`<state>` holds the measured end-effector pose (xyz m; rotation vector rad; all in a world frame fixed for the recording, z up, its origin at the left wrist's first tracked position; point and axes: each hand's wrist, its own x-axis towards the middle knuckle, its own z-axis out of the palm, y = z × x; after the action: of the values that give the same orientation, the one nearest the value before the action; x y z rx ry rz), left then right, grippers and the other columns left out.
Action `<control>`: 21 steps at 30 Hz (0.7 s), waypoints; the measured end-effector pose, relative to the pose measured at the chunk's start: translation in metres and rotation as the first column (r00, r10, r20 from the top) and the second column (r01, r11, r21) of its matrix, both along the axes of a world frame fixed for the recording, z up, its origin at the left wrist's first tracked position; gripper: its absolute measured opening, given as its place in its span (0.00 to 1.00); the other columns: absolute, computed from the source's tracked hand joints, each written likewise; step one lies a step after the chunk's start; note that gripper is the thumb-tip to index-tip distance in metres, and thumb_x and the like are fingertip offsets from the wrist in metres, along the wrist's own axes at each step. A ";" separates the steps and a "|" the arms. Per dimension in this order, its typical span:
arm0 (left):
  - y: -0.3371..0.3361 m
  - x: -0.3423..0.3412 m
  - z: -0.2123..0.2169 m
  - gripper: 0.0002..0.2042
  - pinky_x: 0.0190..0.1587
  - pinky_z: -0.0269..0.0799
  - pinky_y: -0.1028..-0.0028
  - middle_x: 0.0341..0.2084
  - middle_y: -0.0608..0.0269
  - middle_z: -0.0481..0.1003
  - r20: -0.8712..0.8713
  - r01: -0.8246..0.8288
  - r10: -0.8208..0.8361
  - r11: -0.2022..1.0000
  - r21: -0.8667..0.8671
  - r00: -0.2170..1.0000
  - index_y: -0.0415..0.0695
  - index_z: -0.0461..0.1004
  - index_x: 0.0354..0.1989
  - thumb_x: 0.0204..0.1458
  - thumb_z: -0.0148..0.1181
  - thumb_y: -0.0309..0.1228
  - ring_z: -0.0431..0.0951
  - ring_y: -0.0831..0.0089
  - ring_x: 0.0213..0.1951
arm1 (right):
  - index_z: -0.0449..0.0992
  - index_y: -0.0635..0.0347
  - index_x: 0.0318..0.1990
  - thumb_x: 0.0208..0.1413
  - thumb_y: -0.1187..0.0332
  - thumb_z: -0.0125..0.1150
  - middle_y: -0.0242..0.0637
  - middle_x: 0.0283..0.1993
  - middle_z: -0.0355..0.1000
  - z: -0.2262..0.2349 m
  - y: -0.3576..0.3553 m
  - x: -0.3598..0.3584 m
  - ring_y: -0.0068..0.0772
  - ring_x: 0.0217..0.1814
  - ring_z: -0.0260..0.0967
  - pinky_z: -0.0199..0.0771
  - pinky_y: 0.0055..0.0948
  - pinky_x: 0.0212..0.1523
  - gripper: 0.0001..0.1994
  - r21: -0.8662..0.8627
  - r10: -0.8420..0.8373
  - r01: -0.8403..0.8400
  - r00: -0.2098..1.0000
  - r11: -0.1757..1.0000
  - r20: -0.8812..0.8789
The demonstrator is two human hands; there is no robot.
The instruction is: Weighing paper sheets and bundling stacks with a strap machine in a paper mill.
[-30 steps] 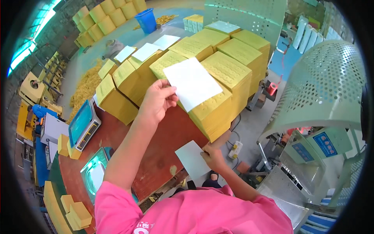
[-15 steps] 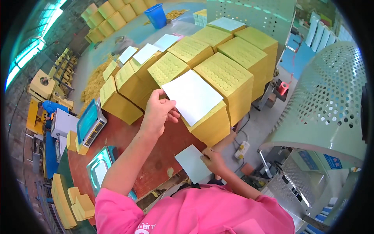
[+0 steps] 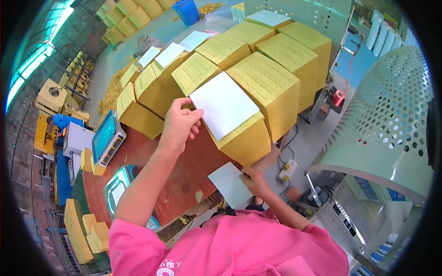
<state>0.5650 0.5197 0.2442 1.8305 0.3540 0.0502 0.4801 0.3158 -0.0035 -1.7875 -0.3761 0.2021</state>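
A white sheet [image 3: 224, 106] lies over the top of the nearest yellow paper stack [image 3: 246, 145], covering most of it. My left hand [image 3: 180, 123] has its thumb and forefinger closed on the left corner of this sheet; its other fingers are curled. Lower down, near the table's front edge, my right hand [image 3: 254, 180] grips a pale card [image 3: 231, 185] by its right edge, close to my body. Behind the covered stack stand several tall yellow paper stacks [image 3: 262, 78] with rows of scalloped marks pressed into their tops.
Further white sheets [image 3: 170, 55] lie on stacks at the back. Two scales [image 3: 107, 138] [image 3: 120, 191] sit at the left of the red table [image 3: 184, 177]. A perforated metal guard [image 3: 382, 124] curves up on the right, past a power strip [image 3: 287, 170]. A blue bin [image 3: 186, 12] stands far off.
My left hand has shifted slightly left, still at the sheet's corner. The right hand with the card is a little higher and further right. The whole view has shifted slightly.
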 end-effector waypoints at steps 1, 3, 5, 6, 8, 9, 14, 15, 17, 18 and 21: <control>0.001 -0.002 0.001 0.22 0.15 0.59 0.82 0.19 0.67 0.70 -0.005 -0.019 0.019 0.999 0.038 1.000 0.38 0.63 0.53 0.52 0.62 0.31 0.67 0.83 0.17 | 0.72 0.63 0.35 0.53 0.73 0.61 0.43 0.25 0.68 -0.002 -0.005 0.000 0.34 0.27 0.66 0.67 0.33 0.31 0.06 0.014 -0.019 0.019 0.999 1.000 0.029; 0.004 -0.006 0.004 0.20 0.15 0.58 0.82 0.19 0.69 0.69 -0.011 -0.057 0.059 0.991 0.117 0.998 0.39 0.64 0.51 0.53 0.62 0.32 0.66 0.84 0.17 | 0.72 0.64 0.35 0.53 0.74 0.61 0.36 0.29 0.71 -0.008 -0.022 -0.001 0.27 0.31 0.67 0.67 0.28 0.34 0.05 0.109 0.009 0.004 0.993 0.994 -0.118; 0.004 -0.004 0.010 0.14 0.19 0.59 0.83 0.19 0.70 0.69 0.078 -0.110 0.090 0.945 0.310 0.993 0.41 0.69 0.47 0.55 0.59 0.33 0.66 0.85 0.19 | 0.74 0.63 0.38 0.53 0.73 0.59 0.35 0.30 0.72 -0.017 -0.039 -0.002 0.27 0.34 0.68 0.68 0.29 0.36 0.06 0.163 -0.070 0.096 0.985 0.982 -0.159; 0.005 0.001 0.016 0.12 0.22 0.62 0.83 0.21 0.69 0.70 0.276 -0.102 -0.029 0.888 0.448 0.961 0.40 0.71 0.46 0.56 0.58 0.32 0.67 0.84 0.21 | 0.76 0.63 0.40 0.53 0.72 0.58 0.33 0.31 0.73 -0.021 -0.048 -0.004 0.26 0.36 0.69 0.68 0.29 0.39 0.09 0.217 -0.157 0.197 0.969 0.956 -0.190; 0.000 0.015 0.023 0.10 0.35 0.70 0.79 0.30 0.63 0.77 0.424 -0.164 -0.201 0.714 0.681 0.883 0.38 0.75 0.45 0.59 0.55 0.29 0.75 0.79 0.31 | 0.75 0.65 0.42 0.52 0.72 0.54 0.31 0.33 0.72 -0.029 -0.067 0.001 0.25 0.36 0.68 0.66 0.25 0.40 0.11 0.278 -0.181 0.338 0.866 0.899 -0.465; -0.005 0.023 0.024 0.12 0.44 0.71 0.75 0.38 0.60 0.78 0.498 -0.140 -0.353 0.689 0.712 0.793 0.36 0.75 0.47 0.60 0.54 0.30 0.77 0.74 0.40 | 0.75 0.66 0.42 0.52 0.73 0.52 0.32 0.33 0.72 -0.031 -0.073 0.005 0.24 0.36 0.68 0.65 0.24 0.41 0.11 0.478 -0.118 0.354 0.883 0.804 -0.455; -0.043 0.050 -0.002 0.18 0.54 0.67 0.63 0.49 0.47 0.74 0.294 -0.012 -0.496 0.494 0.869 0.817 0.34 0.72 0.51 0.60 0.51 0.35 0.74 0.55 0.51 | 0.73 0.65 0.40 0.50 0.75 0.49 0.32 0.34 0.71 -0.029 -0.074 0.038 0.25 0.36 0.67 0.65 0.23 0.41 0.10 0.667 -0.030 0.556 0.779 0.496 -0.627; -0.048 0.051 -0.010 0.19 0.54 0.67 0.58 0.49 0.44 0.73 0.230 0.026 -0.504 0.450 0.893 0.832 0.34 0.71 0.51 0.59 0.51 0.37 0.73 0.51 0.51 | 0.73 0.64 0.38 0.51 0.75 0.49 0.33 0.34 0.72 -0.025 -0.070 0.041 0.25 0.37 0.68 0.65 0.24 0.41 0.09 0.671 -0.015 0.588 0.757 0.451 -0.653; -0.054 0.051 -0.024 0.20 0.56 0.65 0.58 0.51 0.43 0.72 0.244 -0.006 -0.510 0.424 0.906 0.825 0.34 0.71 0.52 0.59 0.51 0.37 0.71 0.50 0.54 | 0.72 0.64 0.39 0.52 0.74 0.48 0.34 0.36 0.72 -0.019 -0.060 0.043 0.27 0.39 0.68 0.65 0.26 0.43 0.09 0.671 -0.009 0.608 0.744 0.425 -0.668; -0.054 0.051 -0.030 0.20 0.58 0.63 0.58 0.54 0.42 0.70 0.226 -0.018 -0.474 0.405 0.914 0.851 0.34 0.70 0.54 0.59 0.50 0.38 0.70 0.49 0.56 | 0.72 0.64 0.39 0.52 0.74 0.48 0.34 0.36 0.72 -0.015 -0.056 0.042 0.27 0.39 0.68 0.65 0.26 0.43 0.09 0.666 -0.002 0.615 0.735 0.423 -0.678; -0.050 0.043 -0.037 0.21 0.61 0.59 0.57 0.57 0.41 0.68 0.246 0.036 -0.529 0.466 0.884 0.812 0.34 0.69 0.55 0.59 0.50 0.37 0.67 0.47 0.58 | 0.68 0.63 0.46 0.53 0.70 0.47 0.38 0.42 0.72 -0.007 -0.050 0.037 0.35 0.45 0.69 0.69 0.38 0.53 0.14 0.664 0.137 0.644 0.671 0.379 -0.729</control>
<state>0.6085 0.4701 0.2070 2.7518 -0.4982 0.5435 0.5173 0.2658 -0.0110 -0.5091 0.3835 0.3271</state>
